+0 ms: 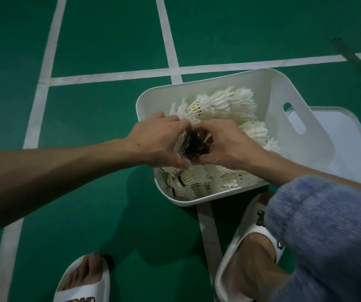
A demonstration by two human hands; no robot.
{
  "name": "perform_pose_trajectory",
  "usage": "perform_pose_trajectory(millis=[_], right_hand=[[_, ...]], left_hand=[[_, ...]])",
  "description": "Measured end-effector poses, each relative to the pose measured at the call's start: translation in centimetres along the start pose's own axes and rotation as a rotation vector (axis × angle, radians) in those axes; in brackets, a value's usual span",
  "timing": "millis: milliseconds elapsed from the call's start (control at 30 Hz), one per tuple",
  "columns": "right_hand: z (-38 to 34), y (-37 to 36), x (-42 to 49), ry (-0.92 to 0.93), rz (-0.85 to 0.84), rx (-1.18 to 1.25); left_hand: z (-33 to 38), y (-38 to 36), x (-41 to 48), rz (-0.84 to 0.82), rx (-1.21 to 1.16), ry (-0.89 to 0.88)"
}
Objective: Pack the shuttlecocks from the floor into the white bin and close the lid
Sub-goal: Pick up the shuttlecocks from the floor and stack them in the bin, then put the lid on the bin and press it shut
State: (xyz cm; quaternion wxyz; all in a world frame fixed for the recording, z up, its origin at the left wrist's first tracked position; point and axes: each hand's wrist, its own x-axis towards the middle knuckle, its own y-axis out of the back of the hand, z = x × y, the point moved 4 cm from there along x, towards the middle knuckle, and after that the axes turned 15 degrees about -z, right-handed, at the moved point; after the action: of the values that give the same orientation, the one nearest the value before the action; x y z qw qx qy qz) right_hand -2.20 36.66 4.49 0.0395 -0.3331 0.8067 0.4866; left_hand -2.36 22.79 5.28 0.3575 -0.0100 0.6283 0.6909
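The white bin (288,88) stands on the green court floor, holding several white feather shuttlecocks (225,103) in rows. Over the bin, my left hand (155,142) and my right hand (229,144) together grip a stack of shuttlecocks (193,144), seen end-on with its dark hollow facing me. Fingers of both hands curl round the stack's feathers. The flat white lid (349,136) lies on the floor to the right of the bin, partly behind its handle wall.
White court lines (109,75) cross the green floor. My two feet in white slippers (249,247) stand just in front of the bin. A blue-clad knee (327,236) fills the lower right. A dark thin object (349,55) lies at the far right.
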Motion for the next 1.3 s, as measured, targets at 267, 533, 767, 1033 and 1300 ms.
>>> perform_pose_trajectory(millis=[267,533,767,1033,1300], right_hand=[[1.2,0.0,0.5,-0.051,-0.143,0.034],[1.7,2.7,-1.7,-0.097,-0.125,0.092],[2.1,8.2,-6.8,-0.266,-0.015,0.002],[7.0,10.8,-11.5,-0.382,0.209,0.099],[21.0,9.1,-18.3,-0.586,0.536,0.401]], left_hand=[[0.1,0.4,0.7,0.012,-0.007,-0.029],[0.5,1.2,0.7,-0.081,-0.117,-0.042],[4.6,7.7,0.1,-0.056,-0.038,-0.231],[10.9,9.7,4.4,-0.063,0.025,-0.275],[21.6,10.6,18.0,-0.045,0.199,-0.424]])
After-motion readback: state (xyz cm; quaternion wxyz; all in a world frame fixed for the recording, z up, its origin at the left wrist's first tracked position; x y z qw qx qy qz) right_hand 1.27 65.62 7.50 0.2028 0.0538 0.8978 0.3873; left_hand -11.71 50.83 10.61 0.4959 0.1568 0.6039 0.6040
